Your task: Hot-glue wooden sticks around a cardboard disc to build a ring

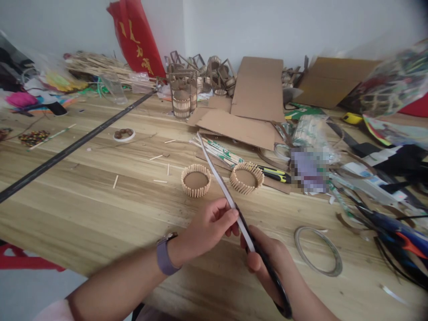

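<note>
A long narrow strip (219, 178), white along one face and dark along the other, runs diagonally in front of me. My left hand (214, 223), with a watch on its wrist, pinches the strip near its middle. Lower down, my right hand (272, 256) is closed around the same strip, whose dark end (284, 305) curves below the palm. Beyond my hands stand two small round baskets of short wooden sticks with brown bases: the left basket (195, 192) and the right basket (246, 187), one on each side of the strip.
A tape roll (337, 263) lies right of my right hand, near a blue glue gun (406, 236). A yellow-black cutter (274, 174) and cardboard sheets (237, 129) lie behind the baskets. Finished stick baskets (182, 107) and a red bag (137, 40) stand at the back.
</note>
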The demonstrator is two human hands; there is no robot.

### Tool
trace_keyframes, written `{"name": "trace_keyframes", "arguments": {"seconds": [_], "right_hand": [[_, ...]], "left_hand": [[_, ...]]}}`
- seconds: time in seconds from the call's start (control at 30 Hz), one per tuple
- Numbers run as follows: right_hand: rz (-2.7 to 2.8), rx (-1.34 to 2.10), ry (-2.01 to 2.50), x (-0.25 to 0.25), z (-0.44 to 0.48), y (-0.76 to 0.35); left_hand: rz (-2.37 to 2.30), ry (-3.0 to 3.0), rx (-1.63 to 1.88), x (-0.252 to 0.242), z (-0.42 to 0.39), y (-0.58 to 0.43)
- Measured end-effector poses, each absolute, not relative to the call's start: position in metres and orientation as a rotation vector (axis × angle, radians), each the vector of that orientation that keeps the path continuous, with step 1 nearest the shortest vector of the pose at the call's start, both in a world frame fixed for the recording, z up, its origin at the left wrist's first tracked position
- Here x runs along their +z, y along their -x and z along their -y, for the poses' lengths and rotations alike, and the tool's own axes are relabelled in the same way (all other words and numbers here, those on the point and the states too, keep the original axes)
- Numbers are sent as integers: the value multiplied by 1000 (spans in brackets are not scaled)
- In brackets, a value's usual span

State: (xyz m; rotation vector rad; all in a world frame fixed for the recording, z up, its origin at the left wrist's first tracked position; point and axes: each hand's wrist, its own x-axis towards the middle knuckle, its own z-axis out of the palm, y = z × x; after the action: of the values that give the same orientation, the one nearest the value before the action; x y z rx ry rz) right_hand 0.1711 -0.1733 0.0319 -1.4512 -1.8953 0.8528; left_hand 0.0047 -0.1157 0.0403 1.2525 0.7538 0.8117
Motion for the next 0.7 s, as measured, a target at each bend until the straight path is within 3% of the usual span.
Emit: {"name": "trace_keyframes", "arguments": {"seconds": [0.7], "right_hand": [[1858,898,1527,27,178,-173]], "left_hand": [[-795,-1226,803,46,114,-6]]}}
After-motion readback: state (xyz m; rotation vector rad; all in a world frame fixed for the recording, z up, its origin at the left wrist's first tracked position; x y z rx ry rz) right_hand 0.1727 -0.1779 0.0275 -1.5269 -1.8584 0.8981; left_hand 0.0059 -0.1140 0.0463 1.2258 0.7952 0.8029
